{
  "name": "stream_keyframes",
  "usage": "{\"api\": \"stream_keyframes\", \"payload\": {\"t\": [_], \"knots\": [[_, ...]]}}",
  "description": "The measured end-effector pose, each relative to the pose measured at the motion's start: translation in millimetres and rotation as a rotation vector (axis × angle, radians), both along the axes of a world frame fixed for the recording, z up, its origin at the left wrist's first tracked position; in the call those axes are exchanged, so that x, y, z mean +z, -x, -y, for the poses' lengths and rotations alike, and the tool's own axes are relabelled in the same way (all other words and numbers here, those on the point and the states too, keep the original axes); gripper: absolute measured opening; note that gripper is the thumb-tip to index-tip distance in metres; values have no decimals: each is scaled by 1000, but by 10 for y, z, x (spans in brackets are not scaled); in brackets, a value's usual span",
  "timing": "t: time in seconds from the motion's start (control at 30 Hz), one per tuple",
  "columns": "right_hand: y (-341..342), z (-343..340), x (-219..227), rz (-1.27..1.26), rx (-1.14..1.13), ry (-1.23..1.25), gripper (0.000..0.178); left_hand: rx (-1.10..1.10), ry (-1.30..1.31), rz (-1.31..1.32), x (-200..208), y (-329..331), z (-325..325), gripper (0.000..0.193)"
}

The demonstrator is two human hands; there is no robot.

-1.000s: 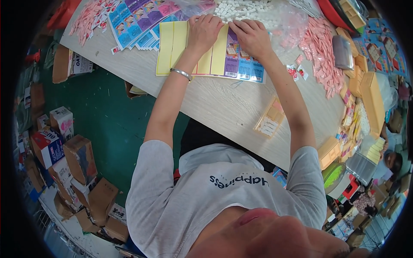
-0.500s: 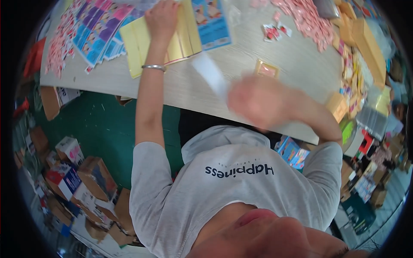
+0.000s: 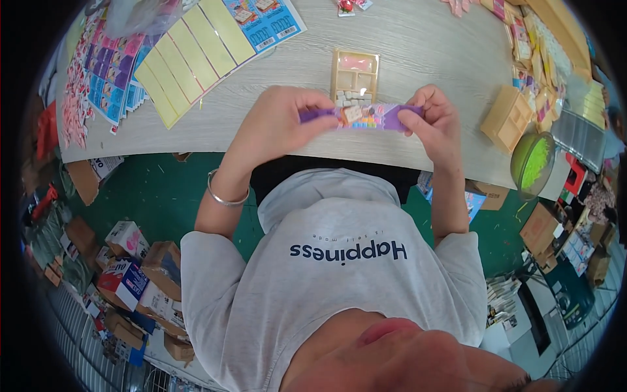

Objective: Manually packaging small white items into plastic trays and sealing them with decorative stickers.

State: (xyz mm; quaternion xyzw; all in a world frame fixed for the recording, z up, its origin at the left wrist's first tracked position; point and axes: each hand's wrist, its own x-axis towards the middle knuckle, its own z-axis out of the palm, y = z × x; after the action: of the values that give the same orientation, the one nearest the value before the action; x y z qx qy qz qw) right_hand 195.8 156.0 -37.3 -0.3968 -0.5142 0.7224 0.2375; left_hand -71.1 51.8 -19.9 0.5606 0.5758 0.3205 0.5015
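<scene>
Stretching a printed purple strip (image 3: pixel 369 118) level between two hands, the person holds it above the near side of the pale wood-grain table (image 3: pixel 294 72). Taking the strip as the clock's centre, with twelve at the top of the view, the left hand (image 3: pixel 281 124) is at nine o'clock and has the left end pinched between thumb and fingers; a silver bracelet (image 3: pixel 228 193) circles that wrist. The right hand (image 3: pixel 436 124) is at three, its thumb pressed over the right end against bent fingers. Just short of twelve lies a tan compartment tray (image 3: pixel 356 70), with a pink piece (image 3: pixel 356 62) in its far section and white pieces (image 3: pixel 353 97) in its near one; the strip overlaps its near edge in this view, and whether the two touch cannot be told. Towards ten o'clock a yellow-striped label sheet (image 3: pixel 196 59) lies slantwise, blue printing at its upper right end. Between nine and ten, beyond that sheet, are blue and purple printed sheets (image 3: pixel 114 65), and pink packets (image 3: pixel 75 111) are heaped past them at nine. Near twelve, at the top edge, sit small red and white packets (image 3: pixel 347 6). Well apart at three, beyond the right hand, a tan divided box (image 3: pixel 506 119) stands tilted, and between three and four a bowl (image 3: pixel 535 163) holds bright green contents. Down at eight, off the table, cardboard boxes (image 3: pixel 160 268) are piled together.
</scene>
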Motion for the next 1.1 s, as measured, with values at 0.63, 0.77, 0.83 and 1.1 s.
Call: {"api": "stream_keyframes", "payload": {"t": [0.63,0.77,0.83,1.1], "knots": [[216,-108,-717,315,-265,-242,24,455,197,-225,-817,-236,-376,31],[263,-79,-734,444,-231,-394,24,458,141,-323,-837,-299,-374,37],[249,-57,-715,521,-207,-442,24,474,206,-398,-684,-354,-400,37],[65,63,-426,0,-290,-255,31,516,219,258,-473,-285,-172,31]]}}
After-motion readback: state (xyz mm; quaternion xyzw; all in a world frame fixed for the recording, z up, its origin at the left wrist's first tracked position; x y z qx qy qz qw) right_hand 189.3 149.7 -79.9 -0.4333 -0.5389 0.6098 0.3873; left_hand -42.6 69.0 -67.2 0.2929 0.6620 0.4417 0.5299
